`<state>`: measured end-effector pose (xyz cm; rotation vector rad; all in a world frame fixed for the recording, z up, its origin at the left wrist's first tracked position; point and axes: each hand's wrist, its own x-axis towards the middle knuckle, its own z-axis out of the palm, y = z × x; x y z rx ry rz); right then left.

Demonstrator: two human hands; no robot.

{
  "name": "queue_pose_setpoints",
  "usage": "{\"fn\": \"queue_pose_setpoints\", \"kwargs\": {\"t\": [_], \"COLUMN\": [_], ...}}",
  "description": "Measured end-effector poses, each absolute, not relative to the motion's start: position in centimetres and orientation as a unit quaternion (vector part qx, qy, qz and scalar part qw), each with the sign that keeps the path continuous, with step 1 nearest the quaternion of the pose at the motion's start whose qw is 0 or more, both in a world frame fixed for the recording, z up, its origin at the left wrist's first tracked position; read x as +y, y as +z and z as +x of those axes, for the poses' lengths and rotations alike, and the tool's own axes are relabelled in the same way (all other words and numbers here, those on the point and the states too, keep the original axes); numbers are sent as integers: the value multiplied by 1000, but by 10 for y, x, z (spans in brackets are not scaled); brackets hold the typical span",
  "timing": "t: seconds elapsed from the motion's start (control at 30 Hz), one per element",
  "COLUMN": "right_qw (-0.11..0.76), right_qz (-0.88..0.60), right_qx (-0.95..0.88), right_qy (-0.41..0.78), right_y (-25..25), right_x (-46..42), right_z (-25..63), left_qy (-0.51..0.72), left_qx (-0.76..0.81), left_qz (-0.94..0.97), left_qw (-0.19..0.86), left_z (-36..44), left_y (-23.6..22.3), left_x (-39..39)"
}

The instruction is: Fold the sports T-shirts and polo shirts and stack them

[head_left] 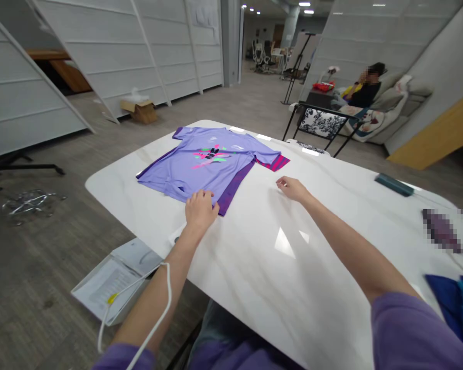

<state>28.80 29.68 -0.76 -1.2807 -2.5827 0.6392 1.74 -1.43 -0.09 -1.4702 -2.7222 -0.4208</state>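
Note:
A lavender short-sleeved T-shirt (200,167) lies spread on the white marble-look table (254,257), with a bright pink, green and black print facing up. Darker purple fabric shows along its side edges, and one sleeve end has pink and purple stripes. At the hem corner nearest me, my left hand (200,209) is closed on the shirt, its fingertips partly hidden behind the knuckles. Small wrinkles run through the hem beside it. My right hand (292,189) is over the table to the right of the shirt, below the striped sleeve. Its fingers are loosely bent and apart, holding nothing.
On the table's right are a dark green case (394,185) and blue cloth (455,303). A white cable (167,293) crosses my left forearm near an open white box (111,288). Beyond stand a chair (322,123), a cardboard box (141,110) and a seated person (366,90).

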Motion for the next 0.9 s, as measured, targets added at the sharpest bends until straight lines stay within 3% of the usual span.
{"fn": "queue_pose_setpoints", "kwargs": {"t": [0.23, 0.43, 0.57, 0.73, 0.9], "right_qw": [152, 114, 193, 285, 335], "right_qz": [-483, -511, -527, -519, -535], "right_qx": [-848, -839, -812, -757, -717], "right_qy": [154, 148, 156, 276, 295], "right_y": [-21, -39, -42, -32, -20], "right_x": [381, 428, 441, 445, 453], "right_z": [181, 160, 161, 157, 156], "left_qy": [-133, -135, -108, -105, -198], "left_qx": [-876, -906, -909, -901, -876], "left_qz": [-457, -392, -388, -421, -436], "left_qw": [-79, -91, -106, -27, -51], "left_z": [-20, -33, -36, -31, -28], "left_y": [-13, -22, -15, -2, 12], "left_x": [3, 11, 17, 21, 15]}}
